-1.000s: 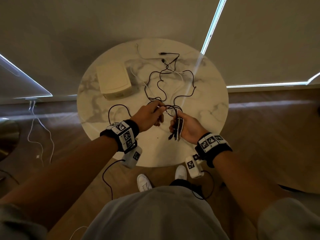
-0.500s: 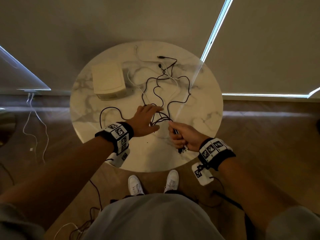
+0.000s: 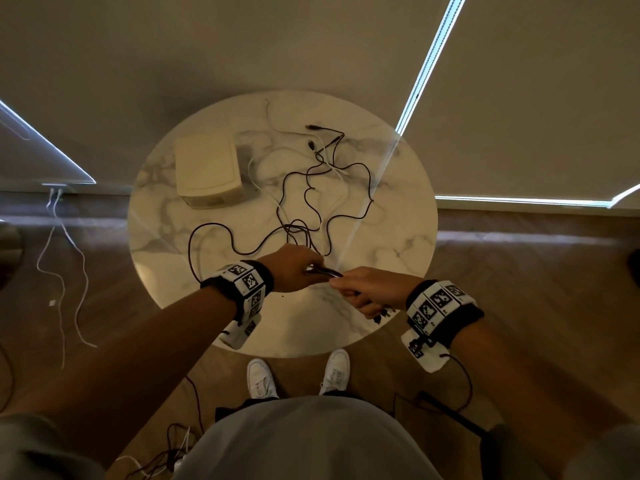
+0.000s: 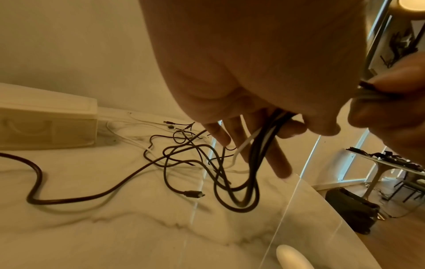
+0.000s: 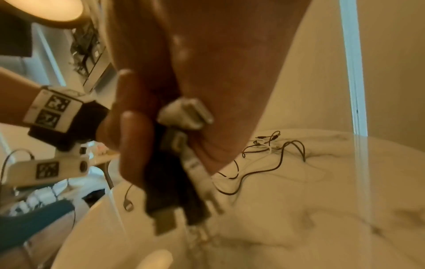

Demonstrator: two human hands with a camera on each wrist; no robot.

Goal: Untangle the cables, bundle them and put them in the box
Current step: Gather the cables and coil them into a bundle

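1. The left hand [image 3: 294,270] now closes around the gathered strands close to the right hand; half a second ago it lay flat and open over the tangle. In the left wrist view, dark and white strands pass between its curled fingers [image 4: 279,160].
2. The right hand [image 3: 372,289] stays clenched on the plug ends [image 5: 174,191], a bunch of connectors sticking out below its fist, at about 5 o'clock on the marble table [image 3: 398,237].
3. A short taut run of cables [image 3: 325,271] now bridges the two hands, where before they drooped in a loose loop. I judge this to be the start of drawing the strands straight through the left hand.
4. Most of the black cable tangle [image 3: 311,209] is spread across the table's centre, one loop reaching toward 8 o'clock, with a white cable [image 3: 277,161] threaded through it toward 12 o'clock.
5. The cream box [image 3: 207,171] sits at about 10 o'clock, lid apparently shut, well apart from both hands.
6. Bundling has barely begun; nothing is boxed yet.
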